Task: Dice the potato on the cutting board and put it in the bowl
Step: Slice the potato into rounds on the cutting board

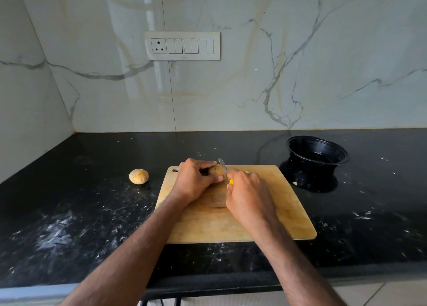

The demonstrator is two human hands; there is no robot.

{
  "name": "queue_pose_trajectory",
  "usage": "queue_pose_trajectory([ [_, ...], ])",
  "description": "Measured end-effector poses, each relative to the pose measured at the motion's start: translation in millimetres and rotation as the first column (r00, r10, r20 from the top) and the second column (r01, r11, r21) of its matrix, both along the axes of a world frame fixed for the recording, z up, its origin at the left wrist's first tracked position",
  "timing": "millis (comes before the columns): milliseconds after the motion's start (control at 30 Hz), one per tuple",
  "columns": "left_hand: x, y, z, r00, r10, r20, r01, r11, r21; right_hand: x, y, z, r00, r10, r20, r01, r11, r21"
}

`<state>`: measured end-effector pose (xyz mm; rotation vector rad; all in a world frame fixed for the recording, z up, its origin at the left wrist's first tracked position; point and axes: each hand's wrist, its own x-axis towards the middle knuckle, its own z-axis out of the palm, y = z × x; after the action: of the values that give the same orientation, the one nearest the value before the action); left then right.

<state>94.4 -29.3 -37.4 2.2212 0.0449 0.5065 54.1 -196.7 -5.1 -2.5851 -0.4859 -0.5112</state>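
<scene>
While the left hand (196, 180) curls its grip round the small brown potato (216, 170) at the far edge of the pale wooden cutting board (272, 204), the right hand (248, 197) holds a knife with a yellow handle (227, 175) tight in its own grip. The potato lies just to the right of the left hand's fingers, and its long side seems to run left to right across the board. The knife blade crosses it, pointing away from the person. The right hand is nearer to the round black plastic bowl (317, 153), which sits on the black speckled desk (92, 213) well apart, past the board's far right corner. A second round potato (138, 176) waits on the desk to the left.
</scene>
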Motion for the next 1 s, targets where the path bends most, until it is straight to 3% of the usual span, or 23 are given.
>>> queue_pose_trajectory([
  [400, -0.2, 1.6, 1.7, 0.999, -0.024, 0.033, 0.024, 1.0, 0.006, -1.1, 8.4, 22.3, 0.994, 0.013, -0.106, -0.025, 0.993, -0.111],
  [1000, -1.5, 2.5, 3.3, 0.998, -0.052, 0.019, 0.051, 0.998, 0.041, 12.5, 18.0, -5.3, 0.992, 0.041, -0.121, -0.042, 0.999, -0.006],
])
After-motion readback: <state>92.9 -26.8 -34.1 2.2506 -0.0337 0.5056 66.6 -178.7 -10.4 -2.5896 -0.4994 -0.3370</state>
